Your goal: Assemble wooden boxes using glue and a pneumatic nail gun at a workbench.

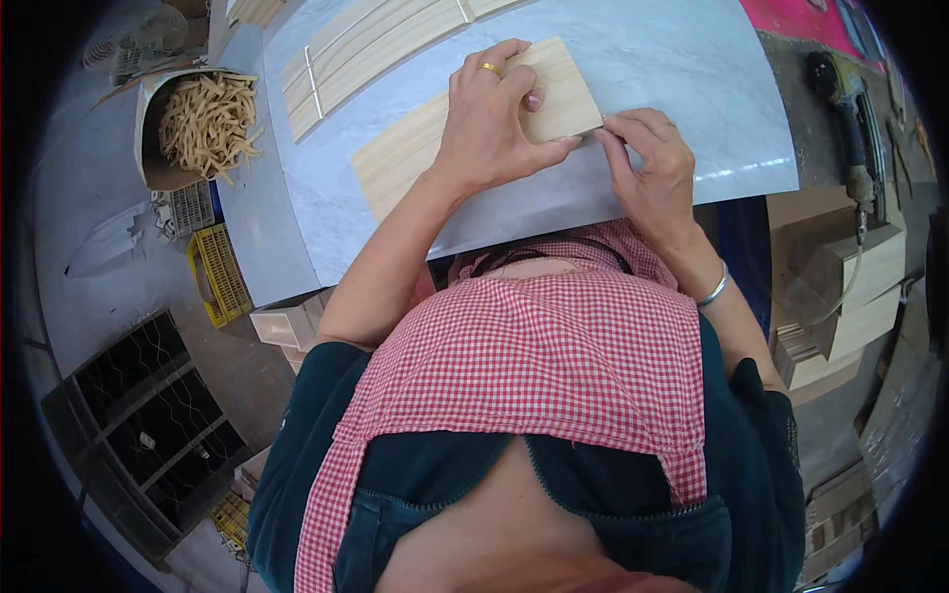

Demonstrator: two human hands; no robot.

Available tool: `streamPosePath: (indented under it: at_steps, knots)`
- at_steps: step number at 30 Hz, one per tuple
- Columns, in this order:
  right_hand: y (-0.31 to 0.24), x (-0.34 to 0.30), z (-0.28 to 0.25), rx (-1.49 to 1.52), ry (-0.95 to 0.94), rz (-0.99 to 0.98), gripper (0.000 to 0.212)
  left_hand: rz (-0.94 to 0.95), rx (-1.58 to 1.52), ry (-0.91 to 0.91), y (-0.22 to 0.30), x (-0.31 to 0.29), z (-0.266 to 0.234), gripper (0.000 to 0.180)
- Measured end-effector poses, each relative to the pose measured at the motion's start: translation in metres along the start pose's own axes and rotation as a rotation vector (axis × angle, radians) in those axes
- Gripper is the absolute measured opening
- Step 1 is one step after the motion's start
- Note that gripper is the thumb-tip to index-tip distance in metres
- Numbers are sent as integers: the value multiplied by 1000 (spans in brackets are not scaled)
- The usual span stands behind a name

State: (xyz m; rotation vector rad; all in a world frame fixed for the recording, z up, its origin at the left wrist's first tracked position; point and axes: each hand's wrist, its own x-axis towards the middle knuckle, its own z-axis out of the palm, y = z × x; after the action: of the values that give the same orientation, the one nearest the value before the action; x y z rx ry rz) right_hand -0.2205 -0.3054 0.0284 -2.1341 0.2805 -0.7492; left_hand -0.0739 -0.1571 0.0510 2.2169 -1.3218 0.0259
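Nearest: red-and-white checked apron [534, 366] over a dark top, person bent over the desk [682, 59], a pale marbled slab.

Right hand [652, 168]: silver bangle at the wrist, fingertips pinched on the near right corner of the wooden panel [415, 148].

Left hand [494, 119]: gold ring, palm down, fingers spread flat on the panel, pressing it to the desk.

Wooden panel: pale slats joined side by side, lying flat near the desk's front edge, angled up to the right.

Beyond: further slatted panels [366, 49] on the far desk edge.

Far left: cardboard box of short wooden sticks [203, 124]. Far right: power tool [850, 128] above stacked wooden blocks [840, 306].
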Motion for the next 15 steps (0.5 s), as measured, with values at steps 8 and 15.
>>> streamPosePath:
  at_steps: [8, 15]
  knots:
    - [8, 14, -10, -152, -103, -243, 4, -10, -26, -15, -1, 1, 0, 45]
    - [13, 19, -14, -246, -166, -338, 8, -49, -16, -16, 6, 5, -3, 46]
